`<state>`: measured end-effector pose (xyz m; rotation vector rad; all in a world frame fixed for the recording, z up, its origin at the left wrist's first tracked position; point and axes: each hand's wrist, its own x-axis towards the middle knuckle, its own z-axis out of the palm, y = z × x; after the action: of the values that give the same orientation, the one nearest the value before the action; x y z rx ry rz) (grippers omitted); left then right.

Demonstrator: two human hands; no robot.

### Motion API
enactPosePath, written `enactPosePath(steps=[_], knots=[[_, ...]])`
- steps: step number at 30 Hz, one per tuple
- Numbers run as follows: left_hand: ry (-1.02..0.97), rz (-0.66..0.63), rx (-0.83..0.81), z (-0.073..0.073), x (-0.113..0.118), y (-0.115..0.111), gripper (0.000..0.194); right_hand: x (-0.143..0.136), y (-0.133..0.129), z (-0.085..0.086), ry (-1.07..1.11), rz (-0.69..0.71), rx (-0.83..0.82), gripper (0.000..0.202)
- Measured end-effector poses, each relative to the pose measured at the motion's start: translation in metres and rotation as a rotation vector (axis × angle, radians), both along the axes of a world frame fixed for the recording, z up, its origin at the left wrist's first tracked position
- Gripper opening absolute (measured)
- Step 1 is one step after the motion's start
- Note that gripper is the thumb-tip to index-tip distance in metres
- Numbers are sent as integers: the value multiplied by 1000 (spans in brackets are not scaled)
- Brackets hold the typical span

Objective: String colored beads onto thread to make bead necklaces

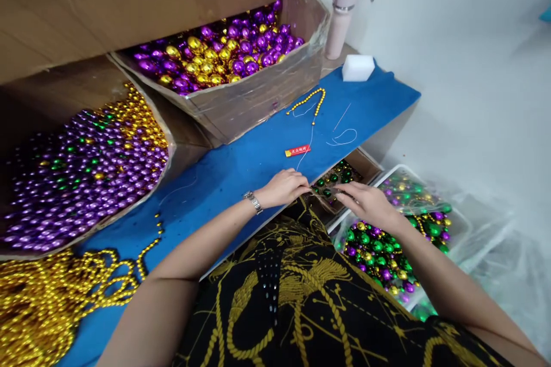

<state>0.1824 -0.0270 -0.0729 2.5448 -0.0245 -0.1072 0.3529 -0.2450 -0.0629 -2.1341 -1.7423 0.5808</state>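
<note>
Near the front edge of the blue cloth, my left hand [286,186], with a metal watch at the wrist, pinches a thin white thread [303,156]. That thread runs up to a short string of gold beads [321,104] lying on the cloth. Just to the right, my right hand [364,200] is held over the open box below the edge, its fingers close together; whatever lies between its fingertips is too small to make out. A red paper strip [297,151] lies beyond my left hand.
Cardboard boxes of purple and gold beads [86,166] and larger balls [210,57] stand at the left and back. Gold bead strands [38,309] pile at lower left. A pink bottle [339,23], white block [358,67] and bin of mixed beads [379,252] are on the right.
</note>
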Motion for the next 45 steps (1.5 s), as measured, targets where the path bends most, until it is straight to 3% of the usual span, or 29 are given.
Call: enactPosePath(steps=[10, 17, 19, 21, 24, 28, 31, 35, 38, 42, 45], knots=[[62, 25, 82, 6, 9, -13, 26, -13, 25, -2, -173, 45, -183, 43], [-38, 41, -1, 7, 5, -13, 23, -6, 26, -2, -169, 47, -138, 43], [-134, 106, -95, 10, -1, -8, 22, 12, 29, -3, -187, -5, -103, 44], [-228, 227, -241, 15, -9, -2, 21, 37, 37, -7, -253, -142, -86, 43], [-287, 462, -566, 23, -22, 7, 21, 81, 56, -16, -375, -378, -79, 45], [-438, 698, -991, 40, -41, 13, 21, 129, 83, -27, -459, -467, -62, 42], [-552, 795, -1183, 55, -59, 17, 19, 145, 99, -32, -492, -444, -35, 34], [-678, 945, -1201, 66, -85, 24, 19, 150, 112, -41, -452, -223, 11, 29], [-708, 1010, -1181, 61, -96, 29, 19, 154, 115, -49, -397, -91, 26, 29], [-666, 1007, -1219, 51, -94, 28, 19, 157, 109, -49, -342, -91, 16, 26], [-662, 1005, -1234, 49, -87, 25, 19, 133, 90, -46, -255, -18, 1, 27]])
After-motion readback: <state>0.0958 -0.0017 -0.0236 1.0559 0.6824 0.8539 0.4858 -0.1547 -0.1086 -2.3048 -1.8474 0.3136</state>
